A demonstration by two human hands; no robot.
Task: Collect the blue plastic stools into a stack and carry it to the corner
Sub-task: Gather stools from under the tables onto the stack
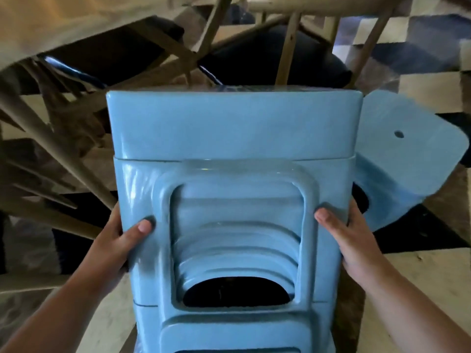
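A stack of blue plastic stools was held up in the middle of the view, close to the camera. It was gripped from both sides. The left hand was wrapped round the left edge of the stack, with the thumb pressed flat on the near face. The right hand was wrapped round the right edge in the same way, with its thumb on the near face too. The other fingers of both hands were hidden behind the plastic.

Several stools were seen nested one inside the other. Their rims showed as curved steps inside a big square opening on the near face. A dark gap was seen at the bottom of that opening.

One more blue stool was seen just to the right of the stack, tipped over, with a small round hole in its flat seat. It could not be told if it touched the stack.

Wooden chair legs were seen on the far side, above the stack, and a dark seat was seen behind them. A floor of light and dark squares was seen at the far right.

No brand, label or writing could be read on the stools or anywhere else.
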